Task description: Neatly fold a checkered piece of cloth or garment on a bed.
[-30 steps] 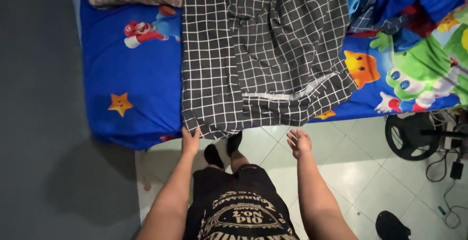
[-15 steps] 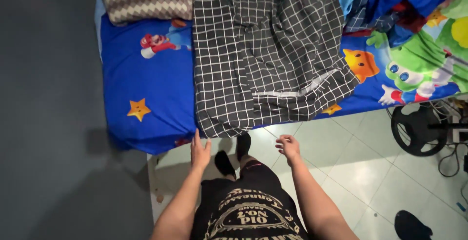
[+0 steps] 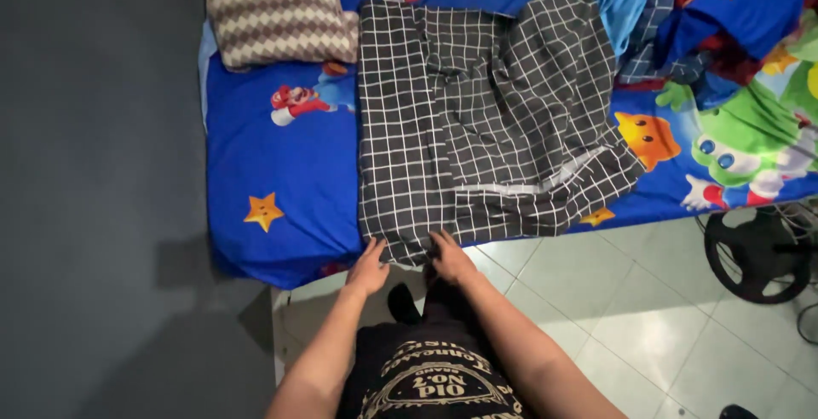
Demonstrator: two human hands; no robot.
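Observation:
A dark grey cloth with a white grid pattern [image 3: 477,121] lies spread across a bed with a blue cartoon-print sheet [image 3: 281,155]. Its near edge hangs over the bed's front side. My left hand [image 3: 368,267] touches the cloth's near left corner, fingers spread. My right hand [image 3: 450,257] rests on the same hanging edge just to the right, fingers on the fabric. Whether either hand pinches the cloth is unclear. My legs and dark socks stand below, partly hidden by my arms.
A brown and white zigzag pillow [image 3: 285,23] lies at the bed's back left. Crumpled blue and red bedding [image 3: 707,19] is piled at the back right. A black fan [image 3: 758,253] stands on the pale tiled floor [image 3: 630,317]. A dark grey wall [image 3: 94,189] fills the left.
My right hand swung left from the open air above the floor onto the cloth's hanging edge. My left hand rose slightly to the corner. The view shifted, showing more of the bed.

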